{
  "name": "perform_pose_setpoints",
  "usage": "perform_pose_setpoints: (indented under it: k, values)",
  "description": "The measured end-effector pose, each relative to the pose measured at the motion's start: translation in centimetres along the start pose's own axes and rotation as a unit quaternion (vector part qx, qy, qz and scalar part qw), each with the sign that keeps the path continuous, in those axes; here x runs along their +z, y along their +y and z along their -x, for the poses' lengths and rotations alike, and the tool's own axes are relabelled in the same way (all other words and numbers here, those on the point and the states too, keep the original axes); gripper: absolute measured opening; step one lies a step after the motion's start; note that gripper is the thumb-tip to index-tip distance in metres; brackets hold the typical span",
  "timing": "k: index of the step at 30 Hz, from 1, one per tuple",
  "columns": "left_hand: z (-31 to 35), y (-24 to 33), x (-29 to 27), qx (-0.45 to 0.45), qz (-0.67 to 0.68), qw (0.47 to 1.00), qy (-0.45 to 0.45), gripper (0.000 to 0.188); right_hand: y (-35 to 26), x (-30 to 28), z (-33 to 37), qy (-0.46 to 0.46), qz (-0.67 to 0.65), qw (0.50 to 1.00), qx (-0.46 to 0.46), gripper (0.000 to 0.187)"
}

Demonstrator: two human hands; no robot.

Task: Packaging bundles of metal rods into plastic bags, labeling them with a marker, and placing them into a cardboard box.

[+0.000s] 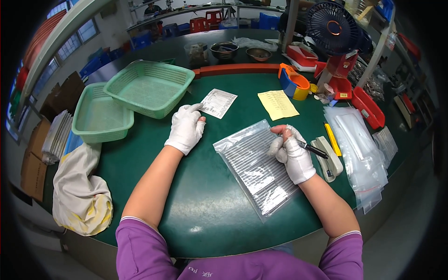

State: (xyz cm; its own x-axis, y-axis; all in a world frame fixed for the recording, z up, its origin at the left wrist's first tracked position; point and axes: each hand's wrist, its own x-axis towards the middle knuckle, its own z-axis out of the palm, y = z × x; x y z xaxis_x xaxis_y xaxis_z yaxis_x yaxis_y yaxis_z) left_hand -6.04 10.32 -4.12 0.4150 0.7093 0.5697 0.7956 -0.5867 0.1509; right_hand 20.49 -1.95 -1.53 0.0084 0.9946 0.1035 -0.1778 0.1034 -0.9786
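Left of the left fingers (189, 112), one green mesh basket (149, 86) rests partly over another basket (95, 114), and a crumpled pale cloth (83, 189) lies nearer the table's front edge. Just right of the right fingers (279, 129) sit a whitish stapler (332, 164) and a slim yellow tool (332, 139), with clear plastic bags (354, 144) farther out. Beyond those same fingers lie a yellow paper (278, 104) and an orange-and-blue holder (289, 87), while a dark fan (332, 29) stands farther off.

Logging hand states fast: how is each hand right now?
Left hand: loosely open, at the edge of a white slip.
Right hand: closed, holding a black pen.
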Motion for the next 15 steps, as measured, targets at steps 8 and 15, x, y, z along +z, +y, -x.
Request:
perform_pose_setpoints:
  k: [8, 15]
  values:
    - [1.8, 11.8, -4.4, 0.337, 0.307, 0.885, -0.095, 0.023, 0.4, -1.2, -0.3, 0.024, -0.033, 0.999, 0.014, 0.060]
    - [4.8, 15.6, -4.5, 0.321, 0.305, 0.853, -0.275, 0.021, -0.3, -0.9, -0.1, 0.044, -0.120, 0.991, 0.041, 0.025]
